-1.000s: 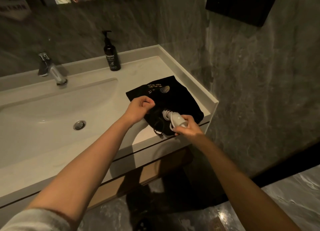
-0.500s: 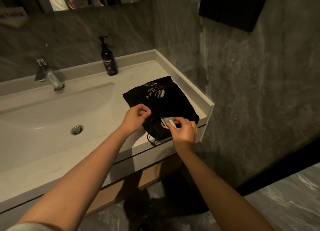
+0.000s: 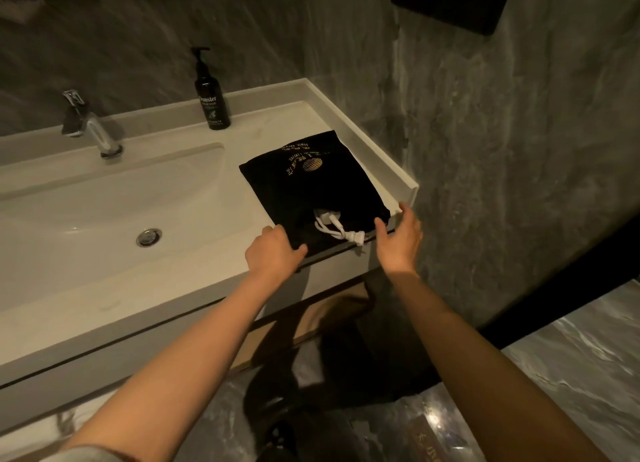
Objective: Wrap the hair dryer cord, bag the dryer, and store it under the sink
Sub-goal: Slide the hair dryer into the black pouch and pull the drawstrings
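A black cloth bag [image 3: 304, 181] with gold print lies flat on the right end of the white counter [image 3: 263, 129]. From its open mouth, at the counter's front edge, white cord loops and the plug [image 3: 341, 231] stick out; the dryer itself is hidden inside. My left hand [image 3: 273, 254] rests on the bag's near left corner, fingers curled on the fabric. My right hand [image 3: 401, 240] hovers at the bag's near right corner, fingers spread, holding nothing.
A basin [image 3: 104, 212] with a chrome tap [image 3: 90, 126] fills the counter's left. A dark pump bottle [image 3: 211, 94] stands at the back. A raised rim [image 3: 374, 157] meets the grey stone wall on the right. An open space shows below the counter, above the marble floor [image 3: 571, 368].
My right hand has let go of the white cord and moved right to the bag's corner. My left hand slid down to the bag's near left corner. More cord now lies exposed.
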### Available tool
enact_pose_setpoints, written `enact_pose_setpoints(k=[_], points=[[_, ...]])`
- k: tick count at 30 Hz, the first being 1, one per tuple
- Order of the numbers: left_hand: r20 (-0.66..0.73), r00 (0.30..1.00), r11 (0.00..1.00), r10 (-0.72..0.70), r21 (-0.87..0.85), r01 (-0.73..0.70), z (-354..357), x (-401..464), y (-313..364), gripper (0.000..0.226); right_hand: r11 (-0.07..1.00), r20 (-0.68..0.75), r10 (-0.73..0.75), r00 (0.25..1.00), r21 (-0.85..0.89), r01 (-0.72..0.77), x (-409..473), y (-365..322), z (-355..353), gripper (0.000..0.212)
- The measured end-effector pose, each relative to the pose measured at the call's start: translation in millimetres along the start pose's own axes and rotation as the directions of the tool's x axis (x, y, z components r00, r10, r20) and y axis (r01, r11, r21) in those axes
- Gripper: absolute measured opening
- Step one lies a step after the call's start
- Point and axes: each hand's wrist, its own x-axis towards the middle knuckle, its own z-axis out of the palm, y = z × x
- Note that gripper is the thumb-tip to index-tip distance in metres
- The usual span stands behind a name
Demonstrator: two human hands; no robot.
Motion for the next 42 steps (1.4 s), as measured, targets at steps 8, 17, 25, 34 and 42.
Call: enact_pose_setpoints(k=[8,17,25,34,42], points=[[0.199,0.980,0.640,-0.026,-0.749,0.169,-6.4,9.4,-7.3,0.012,0.851,0.176,0.228,0.958,0.442,-0.284,8.3,-2.9,13.6,0.013],[0.246,0.965,-0.007,0.096,-0.969,0.247,-79.9,40.7,24.8,0.021,0.798,0.208,0.147,0.967,0.553,-0.241,22.3,-52.3,-7.7,0.007],[0.134,0.980,-0.065,0.149,-0.987,0.145,-156.8,90.0,53.0,0.021,0.796,0.134,-0.110,0.985,0.605,0.007,48.0,-116.4,-23.1,0.012],[-0.132,0.974,0.932,0.183,-0.293,-0.214,-236.3,116.7,30.8,0.055,0.813,0.088,-0.159,0.983,0.577,0.079,88.2,-187.2,-23.5,0.020],[-0.013,0.981,0.366,0.191,-0.927,-0.084,-277.7,125.0,48.0,0.042,0.923,0.116,-0.364,0.924,0.179,0.341,75.6,-206.6,-18.7,0.027]])
